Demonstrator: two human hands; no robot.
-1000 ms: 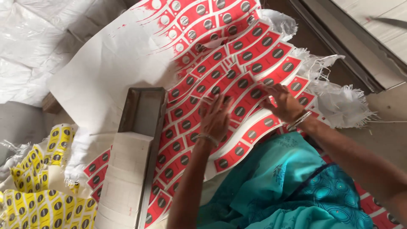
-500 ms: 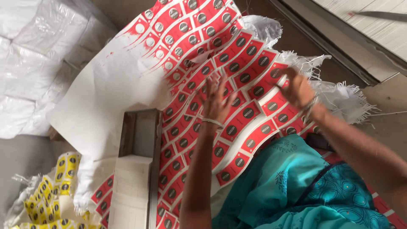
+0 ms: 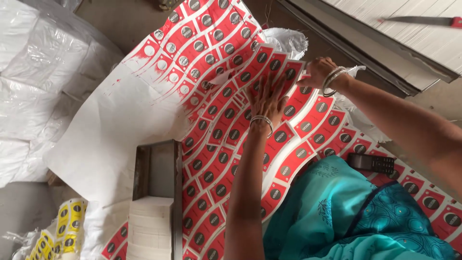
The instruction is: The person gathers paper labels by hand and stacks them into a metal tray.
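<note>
A pile of red printed sheets (image 3: 226, 120) with rows of round dark marks fans out in front of me. My left hand (image 3: 267, 102) lies flat on the pile, fingers spread, with a bangle on the wrist. My right hand (image 3: 316, 72), also wearing bangles, pinches the far edge of a red sheet (image 3: 288, 72) near the top of the pile. One sheet is turned over and shows its white back (image 3: 120, 130) to the left.
A grey metal tray (image 3: 156, 168) holds a stack of white paper (image 3: 149, 226). Yellow printed sheets (image 3: 67, 226) lie at the lower left and white sacks (image 3: 43, 82) at the left. A black phone (image 3: 370, 163) rests on my lap. A red-handled knife (image 3: 418, 20) lies at the top right.
Both hands have slid farther away up the pile. My right hand has moved from the sheet's face to its far edge and closed on it.
</note>
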